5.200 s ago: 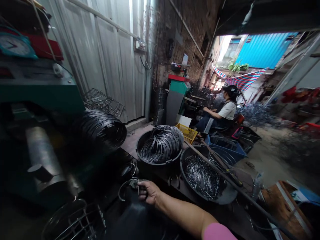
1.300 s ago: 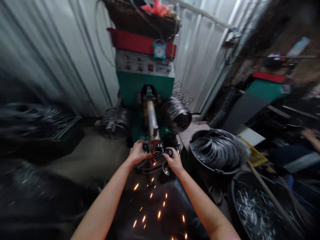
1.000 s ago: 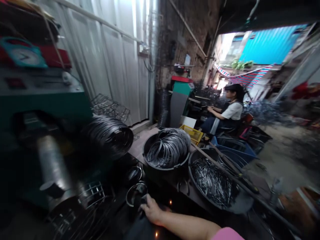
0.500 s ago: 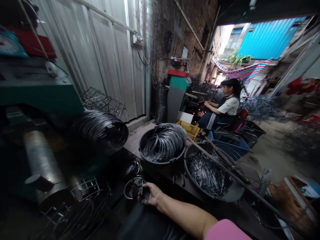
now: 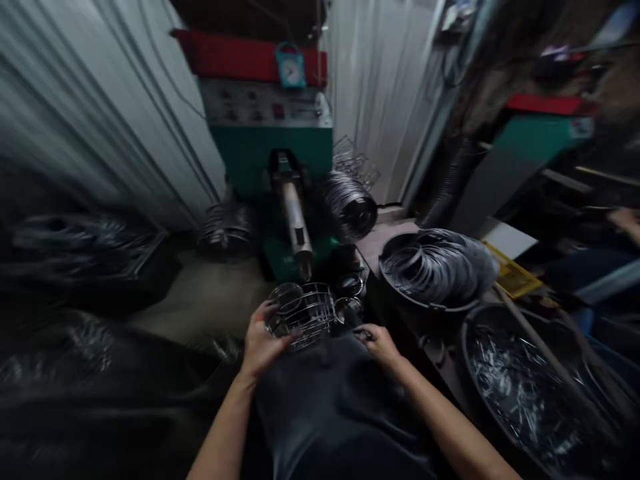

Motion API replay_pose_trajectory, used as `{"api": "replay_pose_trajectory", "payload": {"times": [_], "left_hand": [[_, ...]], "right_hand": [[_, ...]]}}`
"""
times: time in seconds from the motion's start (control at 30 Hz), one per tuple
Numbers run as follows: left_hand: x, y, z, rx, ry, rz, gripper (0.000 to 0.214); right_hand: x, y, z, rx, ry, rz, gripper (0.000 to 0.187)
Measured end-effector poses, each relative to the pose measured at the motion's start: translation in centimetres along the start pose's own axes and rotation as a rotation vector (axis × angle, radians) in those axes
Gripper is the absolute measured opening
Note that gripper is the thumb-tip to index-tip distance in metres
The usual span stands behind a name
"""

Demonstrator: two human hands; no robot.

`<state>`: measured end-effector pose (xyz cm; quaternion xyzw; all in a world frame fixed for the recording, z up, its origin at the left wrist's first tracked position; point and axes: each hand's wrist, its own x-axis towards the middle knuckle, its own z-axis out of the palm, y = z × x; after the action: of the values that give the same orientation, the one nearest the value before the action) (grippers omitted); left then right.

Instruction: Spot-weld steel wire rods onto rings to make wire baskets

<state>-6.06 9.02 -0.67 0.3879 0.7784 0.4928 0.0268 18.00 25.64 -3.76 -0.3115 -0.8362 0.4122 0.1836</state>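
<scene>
A round wire basket (image 5: 314, 308) of bent metal rods is over my lap, below the machine's arm. My left hand (image 5: 264, 341) grips its left side, thumb along the near edge. To the right of the basket, my right hand (image 5: 379, 344) is closed, fingers curled inward; what lies in them is dark and blurred. Just beyond that hand is a metal ring (image 5: 349, 309). A dark apron (image 5: 330, 407) covers my lap. The green machine (image 5: 225, 157) with a metal arm (image 5: 294, 213) stands straight ahead.
A tub of wire rings (image 5: 440, 267) stands to the right, with a larger basin of short metal rods (image 5: 515, 387) nearer me. A wire coil (image 5: 350, 203) is beside the machine. At the far right, a co-worker's hand (image 5: 627, 220) shows. A small clock (image 5: 291, 70) hangs on the machine.
The view has swung left to face the machine. My left hand and the basket it grips have come into view. My right hand, earlier holding short rods by the ring, is now beside the basket.
</scene>
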Motion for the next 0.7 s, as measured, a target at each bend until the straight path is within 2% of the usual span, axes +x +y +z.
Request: {"api": "replay_pose_trajectory", "payload": {"times": [0.1, 0.17, 0.23, 0.3, 0.43, 0.57, 0.7], "left_hand": [[0.9, 1.8, 0.3, 0.160, -0.054, 0.075, 0.065], [1.1, 3.1, 0.4, 0.242, -0.083, 0.110, 0.065], [1.1, 4.1, 0.7, 0.283, -0.110, 0.140, 0.064], [1.0, 4.6, 0.9, 0.293, -0.133, 0.166, 0.062], [1.0, 4.6, 1.3, 0.258, -0.174, 0.163, 0.061], [1.0, 4.1, 1.4, 0.198, -0.206, 0.096, 0.064], [1.0, 3.8, 1.5, 0.128, -0.194, 0.064, 0.065]], "right_hand": [[2.1, -5.4, -1.6, -0.126, -0.115, -0.184, 0.023], [3.6, -8.6, -1.9, -0.235, -0.163, -0.201, 0.025], [4.9, -10.6, -1.5, -0.293, -0.170, -0.183, 0.021], [5.9, -11.1, -0.6, -0.287, -0.129, -0.158, 0.018], [6.1, -9.9, 1.3, -0.180, -0.080, -0.181, 0.015], [5.6, -8.9, 1.2, -0.048, -0.195, -0.325, 0.018], [5.7, -9.1, -0.2, -0.069, -0.314, -0.441, 0.022]]}}
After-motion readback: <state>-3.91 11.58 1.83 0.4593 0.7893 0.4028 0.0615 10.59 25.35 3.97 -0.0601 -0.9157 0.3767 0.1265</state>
